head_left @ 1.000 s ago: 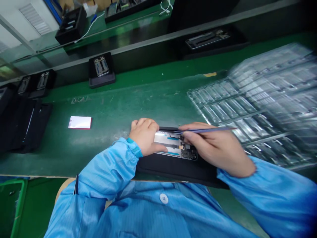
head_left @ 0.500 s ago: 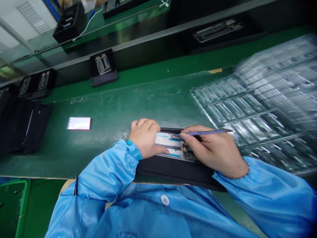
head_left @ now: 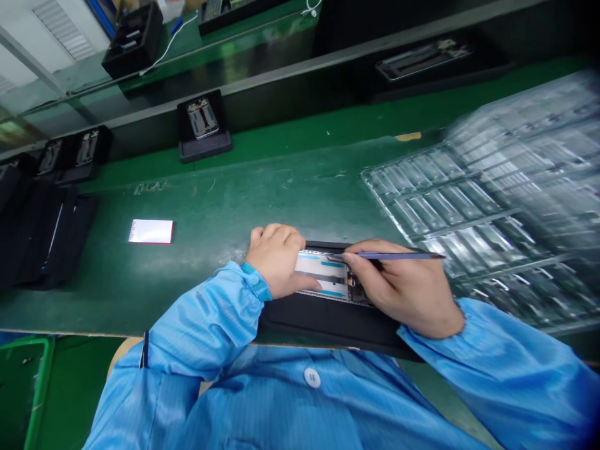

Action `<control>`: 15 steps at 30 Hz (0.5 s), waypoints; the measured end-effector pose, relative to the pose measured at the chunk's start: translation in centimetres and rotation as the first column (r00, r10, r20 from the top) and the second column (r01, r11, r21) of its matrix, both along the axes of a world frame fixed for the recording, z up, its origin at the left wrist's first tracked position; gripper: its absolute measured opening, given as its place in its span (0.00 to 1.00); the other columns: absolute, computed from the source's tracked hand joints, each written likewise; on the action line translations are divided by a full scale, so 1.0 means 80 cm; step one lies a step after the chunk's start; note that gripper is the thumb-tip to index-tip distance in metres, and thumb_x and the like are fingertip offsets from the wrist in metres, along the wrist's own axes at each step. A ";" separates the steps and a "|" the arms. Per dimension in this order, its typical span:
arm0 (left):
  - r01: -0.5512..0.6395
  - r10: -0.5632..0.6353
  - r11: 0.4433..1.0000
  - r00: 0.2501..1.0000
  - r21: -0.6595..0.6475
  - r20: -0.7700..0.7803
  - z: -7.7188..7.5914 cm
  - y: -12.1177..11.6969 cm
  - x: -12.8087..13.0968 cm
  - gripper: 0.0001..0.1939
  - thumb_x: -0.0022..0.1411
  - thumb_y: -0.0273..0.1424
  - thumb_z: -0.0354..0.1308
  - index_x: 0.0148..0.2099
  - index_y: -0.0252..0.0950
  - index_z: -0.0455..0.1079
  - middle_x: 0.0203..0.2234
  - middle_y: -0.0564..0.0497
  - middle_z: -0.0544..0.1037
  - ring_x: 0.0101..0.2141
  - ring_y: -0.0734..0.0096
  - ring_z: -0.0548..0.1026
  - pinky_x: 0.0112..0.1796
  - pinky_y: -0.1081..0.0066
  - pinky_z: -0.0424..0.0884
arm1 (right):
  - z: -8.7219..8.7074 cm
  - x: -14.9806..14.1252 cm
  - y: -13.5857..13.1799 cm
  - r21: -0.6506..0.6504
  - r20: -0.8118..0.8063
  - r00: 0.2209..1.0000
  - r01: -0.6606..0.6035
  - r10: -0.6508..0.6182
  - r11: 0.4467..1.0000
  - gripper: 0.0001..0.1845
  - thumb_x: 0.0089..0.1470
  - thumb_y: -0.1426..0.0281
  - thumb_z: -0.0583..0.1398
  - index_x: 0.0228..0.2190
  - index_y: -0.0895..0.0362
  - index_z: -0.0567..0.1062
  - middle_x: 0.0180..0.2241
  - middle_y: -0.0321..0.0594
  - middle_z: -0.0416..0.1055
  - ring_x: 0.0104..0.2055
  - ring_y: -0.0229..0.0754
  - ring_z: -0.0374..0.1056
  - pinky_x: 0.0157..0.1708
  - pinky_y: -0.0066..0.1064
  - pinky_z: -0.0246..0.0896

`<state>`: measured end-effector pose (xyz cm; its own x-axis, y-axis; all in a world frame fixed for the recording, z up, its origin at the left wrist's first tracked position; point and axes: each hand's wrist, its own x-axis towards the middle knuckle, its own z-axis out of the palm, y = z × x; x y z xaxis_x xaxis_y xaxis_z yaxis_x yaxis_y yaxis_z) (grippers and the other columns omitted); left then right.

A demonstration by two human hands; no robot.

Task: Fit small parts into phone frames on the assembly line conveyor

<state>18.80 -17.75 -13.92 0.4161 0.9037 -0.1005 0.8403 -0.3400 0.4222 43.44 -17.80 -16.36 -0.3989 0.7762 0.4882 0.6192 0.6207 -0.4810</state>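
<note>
An opened phone frame with blue strips and a dark cable down its middle lies on a black foam tray at the table's front edge. My left hand grips the left end of the frame, thumb over its near side and fingers along the far side. In a pinch, my right hand holds slim purple tweezers; their tip is at the frame's far edge. The right part of the frame is partly hidden under my right hand.
Stacked clear plastic trays stand on the right. A small notepad lies left, near stacked black trays. Behind, more phone frames sit on black trays below a shelf.
The tweezers have tilted to a flatter angle, and my right hand has shifted very slightly. My left hand keeps its grip on the phone frame. The whole view has moved a little.
</note>
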 end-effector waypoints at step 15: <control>-0.003 0.003 1.000 1.000 -0.020 -0.007 0.003 0.000 0.001 0.35 0.52 0.56 0.80 0.51 0.40 0.73 0.55 0.44 0.80 0.60 0.47 0.72 0.58 0.49 0.63 | 0.005 -0.008 -0.002 -0.165 -0.014 1.000 -0.023 0.021 0.986 0.09 0.71 0.64 0.60 0.40 0.50 0.81 0.37 0.41 0.84 0.37 0.47 0.81 0.42 0.39 0.76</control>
